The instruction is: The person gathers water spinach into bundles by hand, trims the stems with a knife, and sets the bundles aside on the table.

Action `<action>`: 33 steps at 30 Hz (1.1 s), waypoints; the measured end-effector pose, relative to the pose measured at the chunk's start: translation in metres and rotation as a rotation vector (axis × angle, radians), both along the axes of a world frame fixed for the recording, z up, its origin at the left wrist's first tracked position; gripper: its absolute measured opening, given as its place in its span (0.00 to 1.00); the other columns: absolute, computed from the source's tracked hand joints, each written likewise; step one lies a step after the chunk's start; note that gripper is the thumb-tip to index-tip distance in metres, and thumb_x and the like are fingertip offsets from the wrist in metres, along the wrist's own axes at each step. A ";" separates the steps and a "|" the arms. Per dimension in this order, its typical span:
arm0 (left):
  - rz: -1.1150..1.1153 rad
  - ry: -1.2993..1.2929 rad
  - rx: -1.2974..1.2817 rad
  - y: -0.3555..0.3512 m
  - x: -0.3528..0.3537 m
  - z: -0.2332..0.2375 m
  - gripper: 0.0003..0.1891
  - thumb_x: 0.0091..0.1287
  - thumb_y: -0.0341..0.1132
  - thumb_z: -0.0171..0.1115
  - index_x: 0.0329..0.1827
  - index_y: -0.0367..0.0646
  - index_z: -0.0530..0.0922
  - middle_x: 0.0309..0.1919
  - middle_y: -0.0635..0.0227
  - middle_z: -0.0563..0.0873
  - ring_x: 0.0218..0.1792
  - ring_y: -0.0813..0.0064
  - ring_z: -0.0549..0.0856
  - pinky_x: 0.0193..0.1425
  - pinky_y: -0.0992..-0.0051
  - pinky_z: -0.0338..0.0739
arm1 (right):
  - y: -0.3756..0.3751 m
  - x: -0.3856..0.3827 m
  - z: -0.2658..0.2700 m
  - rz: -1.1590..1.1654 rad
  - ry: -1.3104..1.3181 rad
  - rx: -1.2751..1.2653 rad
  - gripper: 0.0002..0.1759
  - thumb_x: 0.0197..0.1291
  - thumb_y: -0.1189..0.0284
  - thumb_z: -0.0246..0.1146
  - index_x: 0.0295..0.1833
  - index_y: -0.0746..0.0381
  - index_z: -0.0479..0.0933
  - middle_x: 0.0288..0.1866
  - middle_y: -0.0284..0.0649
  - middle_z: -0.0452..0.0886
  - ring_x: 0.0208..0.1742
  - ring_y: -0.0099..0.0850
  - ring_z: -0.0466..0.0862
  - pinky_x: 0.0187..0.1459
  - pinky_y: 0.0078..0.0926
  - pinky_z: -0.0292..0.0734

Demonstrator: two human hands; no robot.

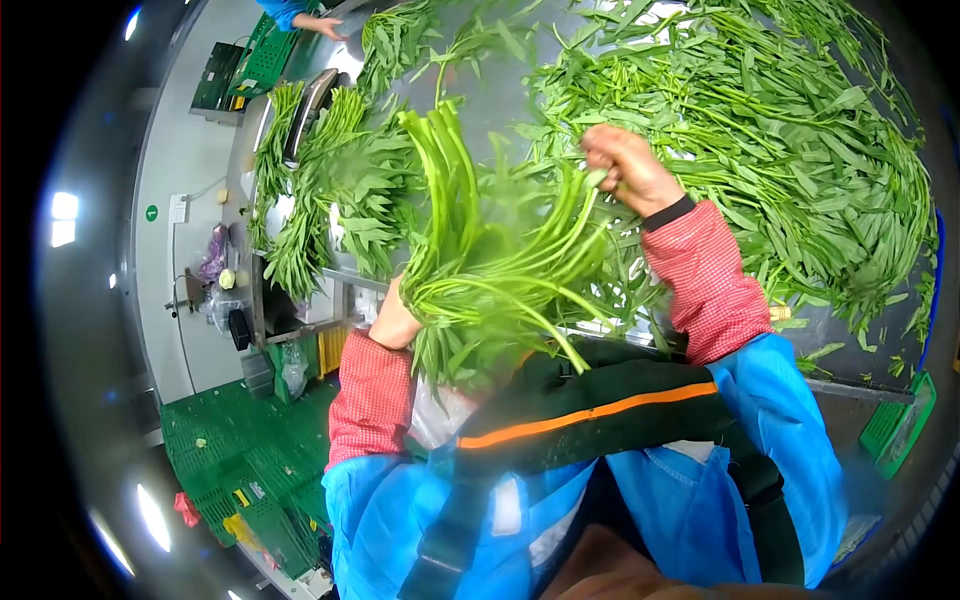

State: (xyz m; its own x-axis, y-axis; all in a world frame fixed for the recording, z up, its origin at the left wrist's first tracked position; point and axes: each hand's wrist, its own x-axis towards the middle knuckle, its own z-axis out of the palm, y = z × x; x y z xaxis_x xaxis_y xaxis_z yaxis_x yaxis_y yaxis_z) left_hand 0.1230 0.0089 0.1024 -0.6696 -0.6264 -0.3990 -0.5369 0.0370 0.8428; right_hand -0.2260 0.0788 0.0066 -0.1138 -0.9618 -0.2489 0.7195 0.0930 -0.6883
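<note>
A large bunch of water spinach, with thick pale-green stems and narrow leaves, is held in front of my body. My left hand is wrapped round it from the left; the leaves and stems hide most of its fingers. On the other side, my right hand is raised with curled fingers, pinching the end of a few stems that bend out from the bunch. Part of the bunch is blurred by motion. Beyond my right hand lies a big heap of loose water spinach on the metal table.
Sorted bunches lie at the left edge beside a scale-like metal device. A co-worker's hand reaches in at the top left. Green crates stand on the floor at left; another green crate is at right.
</note>
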 end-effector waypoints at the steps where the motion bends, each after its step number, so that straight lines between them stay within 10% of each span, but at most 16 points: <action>1: 0.025 0.016 -0.011 0.001 -0.001 0.000 0.25 0.58 0.29 0.67 0.60 0.34 0.73 0.49 0.63 0.84 0.48 0.76 0.81 0.55 0.74 0.76 | 0.001 -0.013 -0.001 -0.084 -0.037 -0.014 0.05 0.66 0.68 0.59 0.39 0.57 0.73 0.22 0.21 0.65 0.18 0.12 0.61 0.18 0.09 0.56; 5: 0.019 -0.003 -0.038 0.002 0.001 0.002 0.26 0.58 0.30 0.69 0.60 0.34 0.73 0.50 0.63 0.84 0.50 0.75 0.81 0.56 0.74 0.75 | 0.010 -0.038 0.004 -0.096 0.181 -0.104 0.08 0.62 0.67 0.63 0.41 0.60 0.75 0.27 0.27 0.72 0.27 0.18 0.71 0.31 0.16 0.71; 9: -0.023 -0.014 -0.032 0.000 -0.008 0.013 0.26 0.57 0.31 0.69 0.60 0.35 0.74 0.55 0.62 0.82 0.53 0.74 0.80 0.59 0.74 0.73 | 0.011 -0.017 0.049 -0.051 1.310 -0.324 0.25 0.52 0.60 0.70 0.52 0.63 0.75 0.44 0.37 0.75 0.49 0.31 0.76 0.53 0.29 0.73; 12: -0.151 -0.022 -0.186 -0.003 -0.020 0.020 0.24 0.57 0.31 0.68 0.58 0.36 0.76 0.55 0.62 0.81 0.54 0.72 0.80 0.59 0.75 0.73 | 0.002 0.004 0.057 0.026 1.703 -0.405 0.41 0.41 0.46 0.73 0.53 0.67 0.76 0.46 0.46 0.74 0.52 0.39 0.75 0.54 0.37 0.72; 14: -0.302 -0.059 -0.305 -0.009 -0.024 0.024 0.21 0.58 0.30 0.67 0.56 0.38 0.78 0.53 0.62 0.81 0.54 0.69 0.81 0.59 0.75 0.73 | -0.001 0.022 0.059 0.316 1.934 -0.309 0.29 0.46 0.49 0.69 0.42 0.64 0.79 0.39 0.49 0.77 0.46 0.44 0.78 0.48 0.39 0.75; 17: -0.308 -0.097 -0.290 -0.009 -0.029 0.039 0.23 0.58 0.28 0.67 0.59 0.37 0.76 0.54 0.63 0.81 0.53 0.72 0.81 0.59 0.75 0.74 | -0.015 0.029 -0.016 0.147 1.818 -0.251 0.12 0.56 0.61 0.59 0.36 0.59 0.80 0.29 0.47 0.80 0.34 0.45 0.82 0.38 0.42 0.78; 22: 0.085 0.076 0.139 -0.021 -0.002 0.025 0.32 0.55 0.26 0.68 0.65 0.36 0.70 0.54 0.64 0.82 0.54 0.76 0.80 0.60 0.73 0.75 | 0.000 -0.023 -0.066 0.007 1.830 0.095 0.13 0.63 0.65 0.53 0.38 0.63 0.77 0.29 0.50 0.81 0.31 0.48 0.82 0.36 0.45 0.78; 25: 0.080 0.034 0.144 -0.050 0.054 -0.027 0.27 0.63 0.34 0.60 0.66 0.37 0.69 0.53 0.64 0.83 0.54 0.68 0.81 0.60 0.72 0.74 | 0.002 -0.031 -0.050 -0.139 1.193 0.127 0.19 0.70 0.59 0.51 0.35 0.64 0.74 0.26 0.46 0.78 0.27 0.37 0.79 0.33 0.34 0.73; 28: 0.423 0.169 0.667 -0.043 0.050 -0.045 0.22 0.62 0.34 0.58 0.60 0.35 0.74 0.54 0.55 0.81 0.53 0.62 0.82 0.60 0.60 0.78 | 0.002 -0.025 -0.043 -0.068 0.568 0.115 0.19 0.71 0.59 0.53 0.31 0.62 0.70 0.23 0.29 0.71 0.23 0.18 0.69 0.25 0.19 0.65; 33: 0.356 0.231 1.067 -0.036 0.060 -0.072 0.22 0.61 0.48 0.55 0.46 0.35 0.76 0.30 0.63 0.78 0.28 0.69 0.74 0.34 0.72 0.68 | 0.001 0.001 -0.031 -0.020 0.647 0.099 0.19 0.72 0.59 0.52 0.34 0.62 0.73 0.22 0.26 0.70 0.21 0.17 0.67 0.23 0.17 0.62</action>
